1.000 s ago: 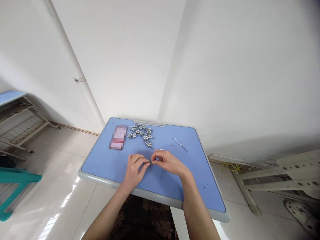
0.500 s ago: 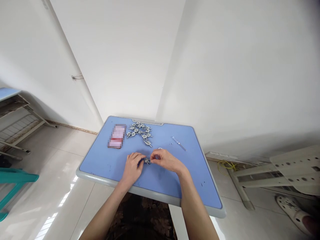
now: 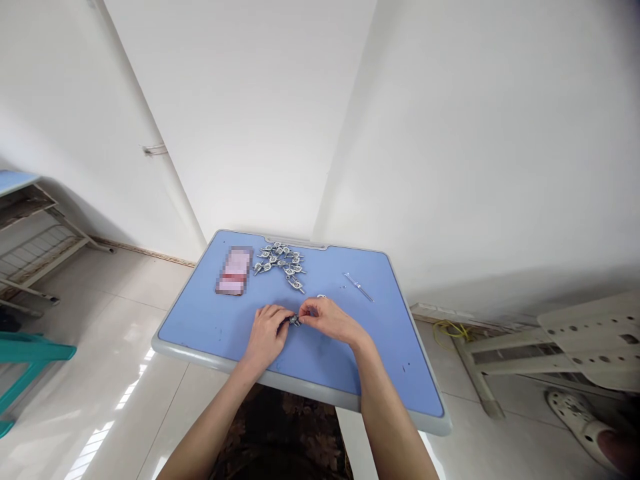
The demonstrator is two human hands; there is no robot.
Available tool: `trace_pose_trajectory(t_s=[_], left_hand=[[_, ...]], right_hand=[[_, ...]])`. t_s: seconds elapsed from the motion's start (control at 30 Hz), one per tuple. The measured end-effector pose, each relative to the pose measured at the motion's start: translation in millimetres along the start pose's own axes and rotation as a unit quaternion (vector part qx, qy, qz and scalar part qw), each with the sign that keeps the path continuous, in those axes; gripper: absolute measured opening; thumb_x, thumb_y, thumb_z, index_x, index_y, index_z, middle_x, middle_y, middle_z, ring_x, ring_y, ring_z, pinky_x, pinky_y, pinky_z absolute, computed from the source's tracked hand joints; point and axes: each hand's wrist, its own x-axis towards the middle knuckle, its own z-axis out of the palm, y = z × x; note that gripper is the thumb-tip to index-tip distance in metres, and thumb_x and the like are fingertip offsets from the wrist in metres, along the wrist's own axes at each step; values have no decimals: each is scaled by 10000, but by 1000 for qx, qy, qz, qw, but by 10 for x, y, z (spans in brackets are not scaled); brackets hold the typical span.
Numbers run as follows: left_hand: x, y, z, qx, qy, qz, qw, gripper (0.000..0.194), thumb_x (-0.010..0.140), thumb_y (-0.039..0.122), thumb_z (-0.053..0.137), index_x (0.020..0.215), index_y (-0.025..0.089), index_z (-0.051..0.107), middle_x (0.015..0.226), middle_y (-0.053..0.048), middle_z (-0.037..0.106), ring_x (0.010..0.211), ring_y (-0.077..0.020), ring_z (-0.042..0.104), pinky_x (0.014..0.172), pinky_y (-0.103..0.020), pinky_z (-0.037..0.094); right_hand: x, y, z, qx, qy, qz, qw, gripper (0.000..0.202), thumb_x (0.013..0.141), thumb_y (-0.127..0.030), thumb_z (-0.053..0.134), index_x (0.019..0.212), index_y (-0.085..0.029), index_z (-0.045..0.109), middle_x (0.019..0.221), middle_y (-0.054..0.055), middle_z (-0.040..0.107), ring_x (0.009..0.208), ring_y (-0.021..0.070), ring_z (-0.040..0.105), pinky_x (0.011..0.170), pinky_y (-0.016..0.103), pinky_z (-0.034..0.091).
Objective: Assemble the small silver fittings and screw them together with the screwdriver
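Between my hands, just above or on the blue tabletop (image 3: 240, 333), is a small grey metal part (image 3: 295, 321) with a round middle. My left hand (image 3: 267, 335) grips it from the left, thumb and fingers closed around its side. From the right, my right hand (image 3: 331, 320) pinches at its edge with thumb and forefinger; whatever tiny piece may be in that pinch is hidden. Several similar metal parts (image 3: 280, 257) with thin stems lie in a loose cluster farther back. A small whitish piece (image 3: 321, 296) peeks out behind my right hand.
A phone-like slab (image 3: 234, 270), blurred out, lies at the back left of the table. To the right rests a thin clear rod (image 3: 359, 287) with tiny bits beside it. A teal stool (image 3: 35, 360) stands left, a beige frame (image 3: 520, 353) right. White walls close off the back.
The metal part has turned or tilted slightly between my fingers, and my right fingertips have shifted a little left. The view has moved slightly; things on the table lie as before.
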Motion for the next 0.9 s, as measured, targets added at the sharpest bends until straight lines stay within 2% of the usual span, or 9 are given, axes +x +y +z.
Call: trace_pose_trajectory(t_s=[0.3,0.57,0.8,0.9], left_hand=[[0,4,-2,10,-2,3,1000,258,860,99,533,1051,230,645,1030,-44,675,963,-217,590,828,-378,415],[-17,35,0,28,11,-4,1000,315,812,98,575,1101,223,593,1030,-47,672,971,-236,588,823,-385,407],[-34,63,16,89,20,7,996,231,820,234,667,1036,207,590,1033,-52,643,944,-240,563,802,-387,384],[-37,50,13,90,13,8,996,188,839,242,659,1014,211,597,1028,-54,637,941,-237,558,795,-377,376]], right_hand=[[45,-56,37,-13,21,12,1000,162,788,-209,524,751,-162,674,735,21,647,680,140,542,644,257,405],[44,-20,38,-8,74,24,997,207,832,-231,482,872,-171,676,745,13,642,669,137,526,643,255,402],[14,48,-5,-70,36,34,996,213,793,-160,486,821,-170,697,760,40,668,703,160,572,655,267,397],[-7,29,-16,-76,21,34,996,204,785,-151,493,773,-176,695,752,40,676,714,166,581,652,267,395]])
